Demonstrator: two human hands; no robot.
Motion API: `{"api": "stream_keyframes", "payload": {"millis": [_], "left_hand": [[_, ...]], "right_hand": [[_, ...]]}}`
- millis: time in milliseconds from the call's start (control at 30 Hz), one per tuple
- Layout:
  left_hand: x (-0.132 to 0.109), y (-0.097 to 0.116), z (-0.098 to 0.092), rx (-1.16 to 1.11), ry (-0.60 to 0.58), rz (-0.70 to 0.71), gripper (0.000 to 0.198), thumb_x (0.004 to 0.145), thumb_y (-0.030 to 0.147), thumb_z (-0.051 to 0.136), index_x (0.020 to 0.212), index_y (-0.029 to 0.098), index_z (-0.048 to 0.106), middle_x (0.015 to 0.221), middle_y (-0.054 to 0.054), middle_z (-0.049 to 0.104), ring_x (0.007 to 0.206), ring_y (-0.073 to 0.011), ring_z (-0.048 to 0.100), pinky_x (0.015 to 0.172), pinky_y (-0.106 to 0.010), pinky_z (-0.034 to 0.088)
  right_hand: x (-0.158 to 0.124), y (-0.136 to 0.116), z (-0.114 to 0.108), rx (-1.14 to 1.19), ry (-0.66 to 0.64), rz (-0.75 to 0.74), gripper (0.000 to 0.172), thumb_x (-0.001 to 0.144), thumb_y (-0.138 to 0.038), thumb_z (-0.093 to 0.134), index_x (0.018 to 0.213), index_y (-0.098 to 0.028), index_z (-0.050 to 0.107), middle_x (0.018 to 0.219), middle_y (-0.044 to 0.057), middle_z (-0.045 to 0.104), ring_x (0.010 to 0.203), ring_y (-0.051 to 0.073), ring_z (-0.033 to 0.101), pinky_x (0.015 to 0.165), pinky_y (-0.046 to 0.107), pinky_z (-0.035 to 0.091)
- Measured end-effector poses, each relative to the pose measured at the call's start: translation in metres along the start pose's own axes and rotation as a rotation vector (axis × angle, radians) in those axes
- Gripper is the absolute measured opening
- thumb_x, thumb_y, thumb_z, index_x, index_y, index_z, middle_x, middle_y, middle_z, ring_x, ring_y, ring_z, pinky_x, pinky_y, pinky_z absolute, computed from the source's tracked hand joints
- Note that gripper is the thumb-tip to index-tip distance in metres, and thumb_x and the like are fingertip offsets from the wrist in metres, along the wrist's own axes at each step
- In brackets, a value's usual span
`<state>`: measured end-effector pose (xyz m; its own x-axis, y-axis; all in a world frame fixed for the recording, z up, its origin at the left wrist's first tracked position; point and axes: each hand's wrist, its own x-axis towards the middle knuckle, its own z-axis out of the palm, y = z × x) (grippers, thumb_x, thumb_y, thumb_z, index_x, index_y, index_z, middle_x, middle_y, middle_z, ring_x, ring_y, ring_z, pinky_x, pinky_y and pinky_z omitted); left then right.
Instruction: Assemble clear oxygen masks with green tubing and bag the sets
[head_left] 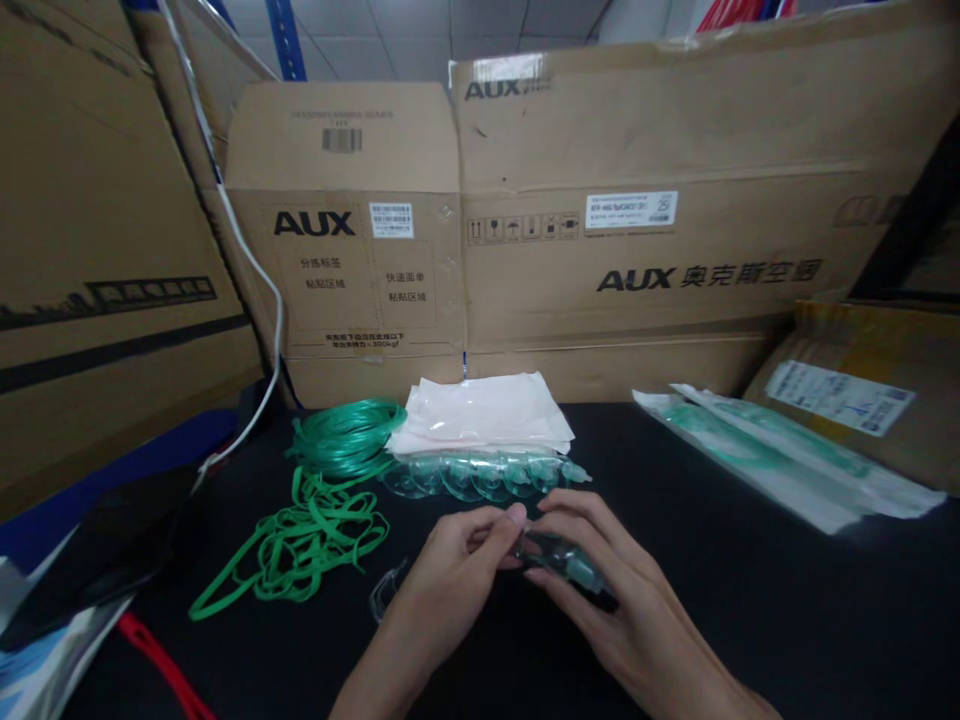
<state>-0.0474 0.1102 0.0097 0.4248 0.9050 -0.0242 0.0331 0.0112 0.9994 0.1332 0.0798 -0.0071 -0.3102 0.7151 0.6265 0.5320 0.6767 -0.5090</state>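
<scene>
A clear green-tinted oxygen mask (562, 558) is held between my two hands over the black table. My right hand (622, 590) is closed around its body, the pale connector end lying under the palm side. At the mask's near-left edge my left hand (469, 560) pinches with thumb and forefinger; any small part there is too hidden to name. Just beyond the hands, several similar masks (487, 475) lie nested in a row. Green elastic straps (315, 540) are heaped to the left. Small clear curved pieces (386, 592) rest by my left forearm.
Coiled green tubing (349, 435) and a stack of white pouches (480, 412) stand at the back. Sealed packs (780, 455) lie on the right near a carton (840, 385). Tall cardboard (637, 240) walls the rear. A white cable (255, 270) hangs left, above a red strap (165, 665).
</scene>
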Motion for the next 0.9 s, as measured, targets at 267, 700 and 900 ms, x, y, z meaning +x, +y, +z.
{"api": "stream_keyframes", "payload": {"millis": [267, 700, 900], "left_hand": [[-0.003, 0.007, 0.002, -0.015, 0.065, -0.010, 0.034, 0.089, 0.047, 0.061, 0.094, 0.016, 0.075, 0.100, -0.005, 0.072, 0.101, -0.0227, 0.059, 0.092, -0.032, 0.043], [-0.007, 0.012, -0.001, -0.146, -0.034, -0.071, 0.033, 0.088, 0.042, 0.067, 0.102, 0.015, 0.077, 0.100, -0.008, 0.071, 0.096, -0.0206, 0.062, 0.080, -0.027, 0.050], [-0.004, 0.005, 0.005, -0.009, -0.025, 0.005, 0.027, 0.087, 0.035, 0.067, 0.100, 0.013, 0.075, 0.086, -0.007, 0.069, 0.075, -0.0159, 0.062, 0.060, -0.022, 0.050]], "right_hand": [[0.000, 0.001, -0.001, -0.044, 0.197, 0.005, 0.022, 0.095, -0.025, 0.064, 0.116, -0.025, 0.057, 0.112, 0.006, 0.066, 0.105, 0.019, 0.067, 0.090, 0.025, 0.057], [0.005, 0.002, -0.003, 0.223, 0.055, 0.351, 0.031, 0.095, -0.040, 0.060, 0.116, -0.021, 0.073, 0.115, 0.008, 0.075, 0.105, 0.021, 0.072, 0.093, 0.027, 0.057], [0.005, 0.003, -0.007, 0.316, -0.001, 0.436, 0.031, 0.094, -0.040, 0.060, 0.113, -0.020, 0.075, 0.108, 0.007, 0.077, 0.097, 0.021, 0.073, 0.084, 0.025, 0.058]]}}
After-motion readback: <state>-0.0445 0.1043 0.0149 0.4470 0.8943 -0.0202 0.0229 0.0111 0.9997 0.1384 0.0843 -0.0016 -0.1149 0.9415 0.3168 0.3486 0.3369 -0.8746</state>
